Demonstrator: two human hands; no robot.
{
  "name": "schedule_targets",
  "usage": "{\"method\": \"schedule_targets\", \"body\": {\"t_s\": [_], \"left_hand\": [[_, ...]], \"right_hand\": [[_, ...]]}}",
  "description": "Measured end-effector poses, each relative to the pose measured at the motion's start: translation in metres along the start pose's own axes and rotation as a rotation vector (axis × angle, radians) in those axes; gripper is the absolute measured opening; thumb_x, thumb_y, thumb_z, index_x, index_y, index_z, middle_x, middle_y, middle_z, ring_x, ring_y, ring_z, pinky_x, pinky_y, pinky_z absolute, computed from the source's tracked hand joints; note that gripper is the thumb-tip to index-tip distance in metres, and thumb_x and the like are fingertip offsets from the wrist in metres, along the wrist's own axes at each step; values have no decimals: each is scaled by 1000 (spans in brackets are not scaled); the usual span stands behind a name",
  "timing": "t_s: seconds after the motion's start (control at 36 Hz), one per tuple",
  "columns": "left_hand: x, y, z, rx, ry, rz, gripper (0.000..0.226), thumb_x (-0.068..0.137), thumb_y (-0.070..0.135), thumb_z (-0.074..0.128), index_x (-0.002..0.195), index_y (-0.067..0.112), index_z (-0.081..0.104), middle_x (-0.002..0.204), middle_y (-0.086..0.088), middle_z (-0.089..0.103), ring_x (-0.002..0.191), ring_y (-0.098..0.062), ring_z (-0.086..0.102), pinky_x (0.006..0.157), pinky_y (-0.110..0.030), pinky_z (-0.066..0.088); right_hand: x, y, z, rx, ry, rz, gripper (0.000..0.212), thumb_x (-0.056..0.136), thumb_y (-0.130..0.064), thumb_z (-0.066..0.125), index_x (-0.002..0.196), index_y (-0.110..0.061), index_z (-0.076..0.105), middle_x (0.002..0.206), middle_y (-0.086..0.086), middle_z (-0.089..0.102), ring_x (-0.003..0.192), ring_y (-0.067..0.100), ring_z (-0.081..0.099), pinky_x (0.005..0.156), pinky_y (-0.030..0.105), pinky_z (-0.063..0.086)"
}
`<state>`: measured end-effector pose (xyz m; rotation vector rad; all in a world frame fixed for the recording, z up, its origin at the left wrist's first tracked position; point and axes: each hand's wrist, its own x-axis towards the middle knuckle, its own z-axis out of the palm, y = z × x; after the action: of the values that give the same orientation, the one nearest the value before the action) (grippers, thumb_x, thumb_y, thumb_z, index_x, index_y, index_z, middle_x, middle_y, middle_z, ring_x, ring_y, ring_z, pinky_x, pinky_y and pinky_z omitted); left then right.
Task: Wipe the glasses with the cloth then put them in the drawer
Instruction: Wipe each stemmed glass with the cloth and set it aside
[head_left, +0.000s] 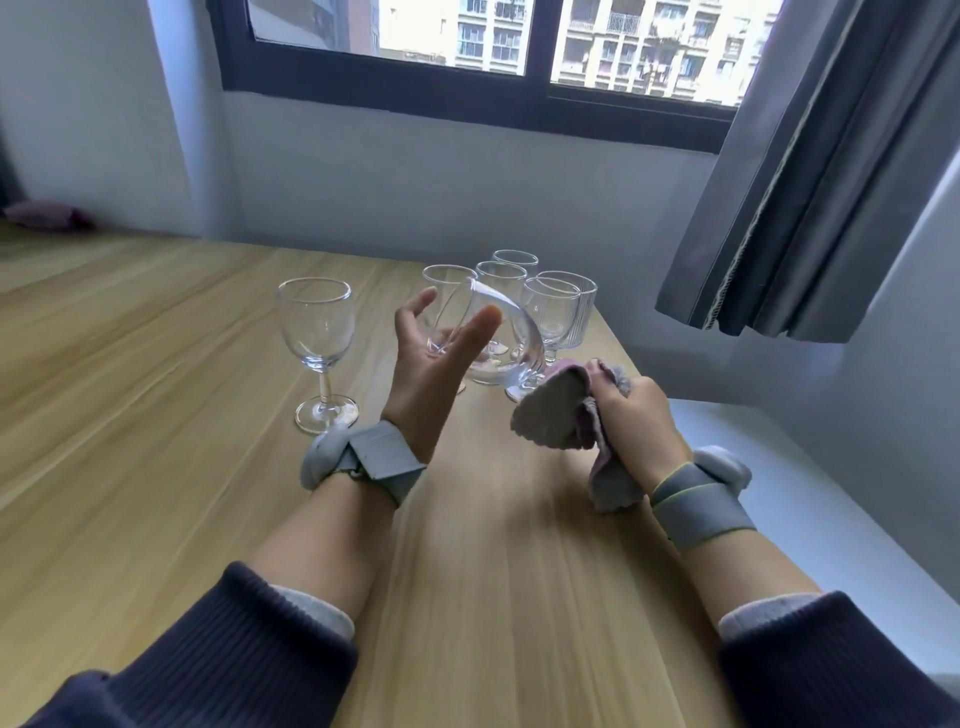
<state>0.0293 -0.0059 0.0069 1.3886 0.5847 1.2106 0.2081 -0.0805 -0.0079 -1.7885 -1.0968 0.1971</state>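
— While the left hand (431, 364) cradles the tilted glass (498, 338), is it really gripping it?

— Loosely. The thumb and fingers are spread around the bowl rather than clamped; it lies on its side against the palm, above the table (156, 467) toward the far right corner.

— And the other hand?

— The right hand (631, 421) has its fingers curled tight round the cloth (558, 410), which is bunched and sits just beside the base of the tilted glass. Whether it touches, I cannot tell.

— So which step is this?

— Wiping, I would judge, with the cloth about to meet the glass. The next move calls for a firmer hold with the left hand, then turning the bowl against the cloth.

— What about the rest?

— A wine glass (317, 343) stands apart to the left, and a cluster of glasses (524, 291) stands at the far right edge. No drawer is in view, so stowing comes later.
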Motion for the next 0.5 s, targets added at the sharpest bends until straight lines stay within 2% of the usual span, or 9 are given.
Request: {"method": "schedule_targets", "body": {"t_s": [0.06,0.14,0.19,0.25,0.33,0.39,0.5], "left_hand": [[1,1,2,-198,6,-65,129,29,71,85,137,29,29,120,-9,63,99,-14,67,93,-33,50],[3,6,1,-446,32,-129,133,22,56,93,137,19,36,121,-9,61,102,-17,66,79,-25,54],[4,11,-1,-495,58,-148,133,21,54,93,136,15,40,124,-9,62,107,-19,63,77,-25,55],[4,15,-2,-494,83,-140,129,24,54,93,135,13,43,126,-9,61,112,-21,61,81,-27,54],[3,18,-4,-464,94,-109,100,42,44,89,127,14,47,128,-11,60,110,-20,62,85,-30,53],[3,18,-7,-443,88,-88,79,51,41,81,119,18,49,128,-13,60,108,-20,64,87,-33,53],[2,19,-8,-322,73,-37,62,64,30,80,117,19,49,118,-10,65,104,-20,64,100,-41,48]], "right_hand": [[-3,-3,0,-17,-17,-3,48,98,-37,46,70,-2,62,69,20,63,75,33,59,71,38,43],[-8,-6,3,-82,-39,-44,53,99,-40,43,77,3,64,73,21,65,74,32,59,62,31,36],[-14,-10,9,-53,-76,-77,55,100,-39,41,75,5,63,71,22,64,72,31,59,62,30,38],[-15,-10,17,20,-121,-93,57,101,-37,41,73,8,60,67,25,63,68,29,59,69,37,45],[-15,-7,22,58,-176,-99,70,94,-51,37,70,11,57,65,30,61,63,31,58,71,44,48],[-14,-5,21,1,-196,-124,74,90,-57,32,70,9,59,66,28,61,68,37,61,72,46,47],[-13,-2,19,-234,-179,-159,60,101,-44,29,68,-2,58,75,24,63,77,38,57,68,40,39]]}}
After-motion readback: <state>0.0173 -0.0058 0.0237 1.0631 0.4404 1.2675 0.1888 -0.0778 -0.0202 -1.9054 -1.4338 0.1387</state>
